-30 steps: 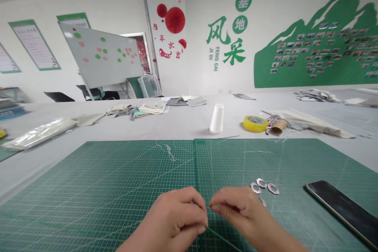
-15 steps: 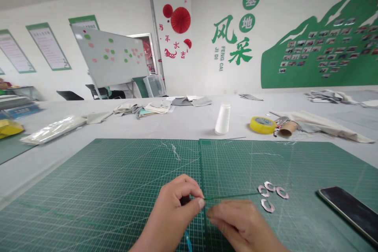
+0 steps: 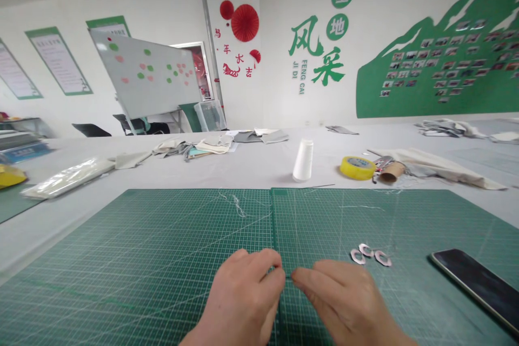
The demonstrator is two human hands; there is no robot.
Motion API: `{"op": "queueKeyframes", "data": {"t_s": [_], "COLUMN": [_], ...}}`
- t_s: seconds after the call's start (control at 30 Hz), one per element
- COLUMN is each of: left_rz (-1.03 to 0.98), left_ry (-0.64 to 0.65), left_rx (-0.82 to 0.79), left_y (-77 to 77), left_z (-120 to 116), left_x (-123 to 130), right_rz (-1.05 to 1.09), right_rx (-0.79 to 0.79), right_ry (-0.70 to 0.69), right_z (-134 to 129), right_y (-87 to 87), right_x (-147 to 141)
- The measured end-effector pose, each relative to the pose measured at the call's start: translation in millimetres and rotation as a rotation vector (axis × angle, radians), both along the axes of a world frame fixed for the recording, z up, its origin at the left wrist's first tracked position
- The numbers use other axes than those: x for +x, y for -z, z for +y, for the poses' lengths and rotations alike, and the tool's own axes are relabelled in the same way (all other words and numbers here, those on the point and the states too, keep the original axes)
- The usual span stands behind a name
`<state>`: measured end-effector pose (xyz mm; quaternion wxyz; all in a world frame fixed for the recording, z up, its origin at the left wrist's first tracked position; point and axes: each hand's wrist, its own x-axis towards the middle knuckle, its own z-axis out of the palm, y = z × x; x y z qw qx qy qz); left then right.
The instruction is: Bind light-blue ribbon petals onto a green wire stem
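Fingers (image 3: pixel 277 274) of your left hand (image 3: pixel 245 297) are curled in, nearly closed, over the near side of the seam between two green gridded cutting mats, the left one (image 3: pixel 170 243) and the right one (image 3: pixel 430 227). Your right hand (image 3: pixel 344 297) faces it just beside, its fingertips (image 3: pixel 295 274) drawn together. A thin dark green strand (image 3: pixel 288 277) seems to cross the small gap between them, though it is too faint to tell which hand grips it. Right of your hands, three pinkish-white ring-shaped pieces (image 3: pixel 377 257) lie close together on the right mat, with a black smartphone (image 3: pixel 478 286) farther right. Beyond the mats on the pale grey table (image 3: pixel 251 167) stands a white cone of thread (image 3: pixel 303 161); to its right are a yellow tape roll (image 3: pixel 357 168) and a brown cardboard tube (image 3: pixel 391 173).
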<state>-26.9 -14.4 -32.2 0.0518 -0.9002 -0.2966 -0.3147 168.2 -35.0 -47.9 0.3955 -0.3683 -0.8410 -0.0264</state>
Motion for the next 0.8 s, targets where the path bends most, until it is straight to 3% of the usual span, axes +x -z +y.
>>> {"op": "queueKeyframes", "data": {"t_s": [0.2, 0.3, 0.47, 0.57, 0.67, 0.8], "left_rz": [-0.006, 0.000, -0.029, -0.154, -0.306, -0.428], "left_ry": [0.137, 0.176, 0.278, 0.302, 0.221, 0.027], "left_rx": [0.169, 0.140, -0.085, -0.376, -0.661, -0.818], "left_y": [-4.6, -4.7, -4.9, -6.5, -11.1, -15.4], "left_z": [10, 13, 12, 10, 7, 5], "left_x": [-1, -4, -8, -8, -6, -3], "right_rz": [0.100, 0.159, 0.250, 0.287, 0.300, 0.234], "right_rx": [-0.227, -0.394, -0.614, -0.679, -0.674, -0.547], "right_ry": [-0.045, -0.108, -0.148, -0.160, -0.158, -0.178], "right_z": [12, 16, 17, 19, 17, 11], "right_y": [5.3, 4.4, 0.8, 2.6, 7.3, 14.3], "right_x": [11, 12, 10, 8, 3, -6]}}
